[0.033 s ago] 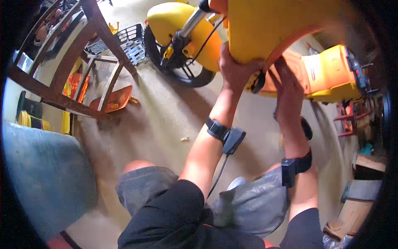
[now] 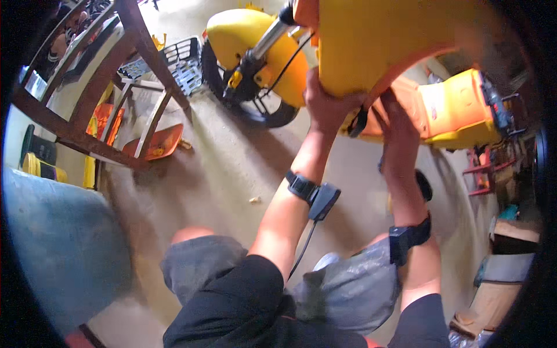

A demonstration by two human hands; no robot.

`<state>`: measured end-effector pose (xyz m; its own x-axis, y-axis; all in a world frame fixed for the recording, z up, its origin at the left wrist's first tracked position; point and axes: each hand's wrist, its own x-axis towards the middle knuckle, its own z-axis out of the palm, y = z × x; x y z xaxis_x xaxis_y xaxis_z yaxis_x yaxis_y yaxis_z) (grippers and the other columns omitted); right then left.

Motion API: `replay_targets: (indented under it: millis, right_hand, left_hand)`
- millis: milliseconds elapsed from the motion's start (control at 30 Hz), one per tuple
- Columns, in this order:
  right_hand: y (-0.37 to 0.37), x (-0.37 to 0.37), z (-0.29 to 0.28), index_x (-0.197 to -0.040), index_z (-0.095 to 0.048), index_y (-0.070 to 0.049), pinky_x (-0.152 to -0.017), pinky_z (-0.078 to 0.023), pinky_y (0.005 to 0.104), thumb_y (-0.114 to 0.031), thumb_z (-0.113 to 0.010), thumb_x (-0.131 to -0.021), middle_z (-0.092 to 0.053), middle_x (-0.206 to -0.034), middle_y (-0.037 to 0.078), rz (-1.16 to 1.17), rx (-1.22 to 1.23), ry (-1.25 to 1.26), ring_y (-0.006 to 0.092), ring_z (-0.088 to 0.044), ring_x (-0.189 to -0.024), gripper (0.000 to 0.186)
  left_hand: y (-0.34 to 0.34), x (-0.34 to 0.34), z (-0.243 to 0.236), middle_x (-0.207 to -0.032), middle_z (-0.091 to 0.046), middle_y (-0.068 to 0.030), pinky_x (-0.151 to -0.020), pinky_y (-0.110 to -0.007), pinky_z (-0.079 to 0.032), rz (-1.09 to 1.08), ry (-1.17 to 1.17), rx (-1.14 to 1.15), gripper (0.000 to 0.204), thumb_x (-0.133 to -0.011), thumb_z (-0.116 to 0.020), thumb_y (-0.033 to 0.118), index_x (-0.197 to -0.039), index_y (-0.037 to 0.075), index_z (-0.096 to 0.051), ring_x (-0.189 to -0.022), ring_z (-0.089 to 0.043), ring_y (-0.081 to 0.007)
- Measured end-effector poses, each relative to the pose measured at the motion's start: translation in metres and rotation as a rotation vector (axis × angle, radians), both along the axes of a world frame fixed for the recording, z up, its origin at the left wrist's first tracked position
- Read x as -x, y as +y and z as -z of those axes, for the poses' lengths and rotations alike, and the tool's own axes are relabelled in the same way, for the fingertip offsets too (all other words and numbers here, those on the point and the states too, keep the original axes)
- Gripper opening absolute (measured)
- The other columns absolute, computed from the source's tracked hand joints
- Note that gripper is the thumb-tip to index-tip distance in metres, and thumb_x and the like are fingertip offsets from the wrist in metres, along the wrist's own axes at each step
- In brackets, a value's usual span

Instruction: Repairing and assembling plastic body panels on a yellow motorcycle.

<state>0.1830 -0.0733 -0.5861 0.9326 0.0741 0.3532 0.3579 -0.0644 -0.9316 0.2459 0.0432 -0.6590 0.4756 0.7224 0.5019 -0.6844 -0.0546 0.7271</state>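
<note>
A large yellow motorcycle body panel (image 2: pixel 371 49) with an orange inner edge fills the upper middle. My left hand (image 2: pixel 331 107) is closed round its lower corner, with the far fingers hidden behind it. Close by on the right, my right hand (image 2: pixel 400 124) has its fingers gathered at the orange edge, fingertips partly hidden. A short black strap-like piece (image 2: pixel 358 123) hangs between the two hands. To the left of the panel are the yellow front fender (image 2: pixel 239 29), the fork (image 2: pixel 270 39) and the black front wheel (image 2: pixel 278 113).
A dark wooden frame (image 2: pixel 55 124) leans in from the left, near an orange dustpan-like piece (image 2: pixel 159 142) and a grey plastic grate (image 2: pixel 184 66). At lower left stands a blue rounded surface (image 2: pixel 64 243). Cardboard boxes (image 2: pixel 493 307) and a red stand (image 2: pixel 483 174) line the right.
The view has shifted slightly, so the seat and the objects at right sit a little lower and further left. Both hands keep their places at the panel's lower edge.
</note>
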Motion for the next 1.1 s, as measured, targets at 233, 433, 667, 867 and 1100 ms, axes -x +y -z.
replay_targets:
  millis: [233,433,667,867,1100]
  right_hand:
    - [0.001,0.024,-0.007,-0.103,-0.065,0.004,-0.085,-0.050,0.0362,-0.011,-0.051,-0.096,-0.066,-0.101,0.016,0.225,0.469,-0.270,0.0253,-0.063,-0.098,0.021]
    - [0.080,0.044,-0.135,-0.059,-0.043,-0.006,-0.044,-0.036,0.0363,-0.005,-0.065,-0.077,-0.042,-0.054,0.008,-0.373,0.641,-1.007,0.0256,-0.044,-0.046,0.028]
    - [0.188,0.016,-0.160,-0.057,-0.051,-0.008,-0.048,-0.047,0.0427,-0.019,-0.065,-0.075,-0.051,-0.053,0.013,-0.587,0.833,-1.082,0.0332,-0.056,-0.049,0.025]
    - [0.242,0.090,-0.169,-0.055,-0.054,-0.010,-0.046,-0.046,0.0470,-0.027,-0.063,-0.067,-0.060,-0.056,0.009,-0.973,0.803,-1.301,0.0327,-0.062,-0.051,0.022]
    - [0.171,-0.030,-0.179,-0.067,-0.062,-0.012,-0.051,-0.051,0.0337,-0.019,-0.067,-0.075,-0.060,-0.059,0.007,-0.337,1.003,-1.040,0.0246,-0.062,-0.053,0.011]
  left_hand:
    - [0.006,0.008,0.018,-0.091,-0.069,-0.0140,-0.073,-0.037,-0.056,0.141,0.031,0.014,0.073,-0.051,-0.093,0.027,-0.107,0.001,-0.053,-0.081,-0.069,-0.0241]
    - [0.007,0.009,0.007,-0.093,-0.070,-0.0147,-0.073,-0.037,-0.057,0.193,0.068,0.027,0.075,-0.053,-0.092,0.034,-0.109,0.003,-0.052,-0.083,-0.070,-0.0246]
    - [0.006,0.015,-0.010,-0.092,-0.067,-0.0131,-0.073,-0.038,-0.055,0.141,0.144,-0.025,0.071,-0.054,-0.092,0.034,-0.106,0.003,-0.052,-0.082,-0.067,-0.0248]
    - [-0.005,0.013,0.004,-0.093,-0.065,-0.0110,-0.074,-0.036,-0.053,0.212,0.126,0.033,0.070,-0.057,-0.092,0.035,-0.104,0.004,-0.051,-0.082,-0.064,-0.0234]
    - [0.006,0.011,0.001,-0.089,-0.063,-0.0101,-0.073,-0.037,-0.052,0.142,0.169,0.008,0.070,-0.052,-0.093,0.028,-0.101,0.003,-0.050,-0.079,-0.063,-0.0242]
